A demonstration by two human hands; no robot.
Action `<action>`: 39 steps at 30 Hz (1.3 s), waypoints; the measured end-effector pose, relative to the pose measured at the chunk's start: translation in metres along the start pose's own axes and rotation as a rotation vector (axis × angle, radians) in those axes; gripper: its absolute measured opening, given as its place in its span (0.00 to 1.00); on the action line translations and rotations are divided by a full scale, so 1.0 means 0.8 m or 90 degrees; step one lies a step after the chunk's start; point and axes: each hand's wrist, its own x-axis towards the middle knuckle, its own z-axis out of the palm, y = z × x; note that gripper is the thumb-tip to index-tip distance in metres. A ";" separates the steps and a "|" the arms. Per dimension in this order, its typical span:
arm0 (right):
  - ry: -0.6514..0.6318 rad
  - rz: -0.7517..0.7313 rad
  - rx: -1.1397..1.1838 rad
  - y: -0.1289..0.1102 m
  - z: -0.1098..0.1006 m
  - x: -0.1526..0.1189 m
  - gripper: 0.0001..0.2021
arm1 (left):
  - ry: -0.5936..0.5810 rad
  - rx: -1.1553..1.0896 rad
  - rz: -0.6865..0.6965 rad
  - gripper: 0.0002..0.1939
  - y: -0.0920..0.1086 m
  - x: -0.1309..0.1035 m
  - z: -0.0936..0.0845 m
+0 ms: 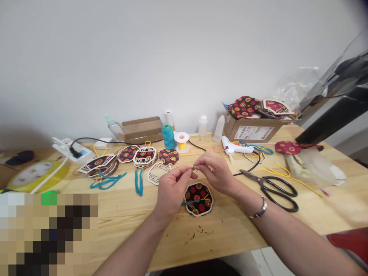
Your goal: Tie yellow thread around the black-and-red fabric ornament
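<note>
The head view shows two bare hands meeting above the near middle of a wooden table (120, 245). The left hand (174, 188) and right hand (217, 172) each press thumb and forefinger together, tips almost meeting, pinching a small greenish piece (193, 168) between them; it is too small to identify. The right wrist wears a silver bracelet (261, 209).

Just below the hands, on the near side, lies a patterned fabric ornament (198, 199) with a pale scalloped frame, yellow and blue cords across it. Dark scraps (193, 235) lie nearer still.

To the right, black-handled scissors (266, 182) lie with their handles apart, near a yellow cord (301, 183). Farther back sits a white glue gun (237, 147), and behind it a cardboard box (250, 129) holding more patterned pieces (245, 106).

Far of the hands stand a teal thread spool (168, 137) and, just beside it, a spool of yellow cord (182, 145). To their left are a stack of framed ornaments (145, 156) with a teal tassel (138, 183) and a fan-shaped stack (100, 165).
</note>
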 end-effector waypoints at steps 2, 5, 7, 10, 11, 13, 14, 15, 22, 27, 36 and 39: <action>0.001 0.003 -0.001 -0.001 0.000 0.000 0.06 | 0.000 -0.010 0.000 0.09 0.000 0.000 0.000; -0.003 0.001 0.000 -0.001 0.000 0.000 0.06 | 0.004 -0.008 -0.001 0.08 0.003 0.000 0.000; -0.008 0.000 -0.001 -0.002 0.000 0.000 0.06 | 0.004 0.002 -0.005 0.07 0.005 0.000 0.000; -0.006 0.010 0.012 -0.002 -0.001 0.000 0.07 | -0.003 0.004 -0.017 0.09 0.003 0.001 0.000; -0.003 0.018 0.021 -0.003 -0.001 0.000 0.07 | -0.003 0.001 -0.018 0.09 0.001 0.002 0.000; 0.000 0.045 0.041 -0.004 -0.002 0.001 0.07 | 0.005 -0.007 -0.005 0.11 -0.004 0.003 0.000; 0.001 0.063 0.049 -0.005 -0.003 0.002 0.07 | 0.011 -0.009 0.005 0.12 -0.006 0.004 0.000; 0.001 0.079 0.055 -0.006 -0.003 0.002 0.06 | 0.018 -0.009 0.016 0.12 -0.009 0.005 0.000; 0.001 0.095 0.065 -0.005 0.000 0.003 0.04 | 0.022 -0.018 0.031 0.12 -0.010 0.007 0.000; -0.004 0.092 0.057 -0.005 0.000 0.002 0.04 | -0.006 -0.015 -0.005 0.11 -0.007 0.004 -0.002; -0.005 0.077 0.048 -0.006 -0.001 0.001 0.05 | -0.016 -0.027 -0.008 0.11 -0.004 0.003 -0.002; -0.004 0.076 0.044 -0.006 -0.001 0.000 0.05 | -0.021 -0.039 -0.005 0.11 -0.006 0.004 -0.002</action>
